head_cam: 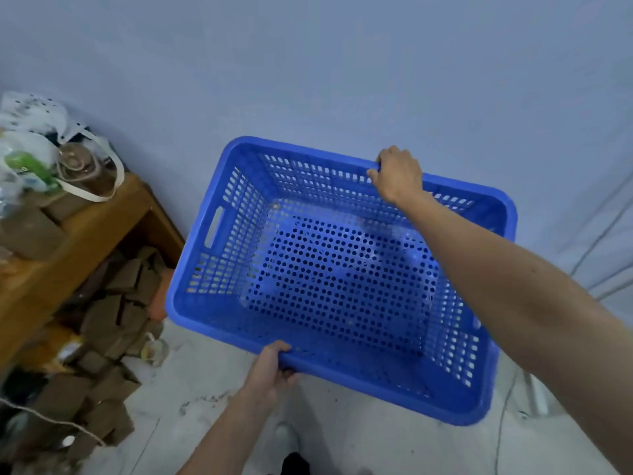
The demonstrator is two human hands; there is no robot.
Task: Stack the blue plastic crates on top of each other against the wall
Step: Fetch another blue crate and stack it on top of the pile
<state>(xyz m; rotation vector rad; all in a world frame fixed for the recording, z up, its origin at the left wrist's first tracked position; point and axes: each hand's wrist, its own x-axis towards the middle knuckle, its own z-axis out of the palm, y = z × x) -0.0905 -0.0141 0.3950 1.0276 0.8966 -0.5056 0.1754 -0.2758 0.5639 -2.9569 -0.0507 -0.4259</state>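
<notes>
A blue perforated plastic crate (219, 313) fills the middle of the view, held off the floor and tilted, right in front of the pale wall (342, 63). My left hand (272, 366) grips its near long rim. My right hand (397, 174) grips the far long rim, with the arm reaching across the crate's open top. The crate has nothing in it. Through the holes in its bottom I make out blue shapes below, too unclear to tell what they are.
A wooden shelf unit (96, 231) stands at the left against the wall, with bags and a jar on top and several brown cardboard boxes (113, 323) piled beneath and beside it. Cables (603, 234) run down the wall at the right. The floor (205, 406) is pale tile.
</notes>
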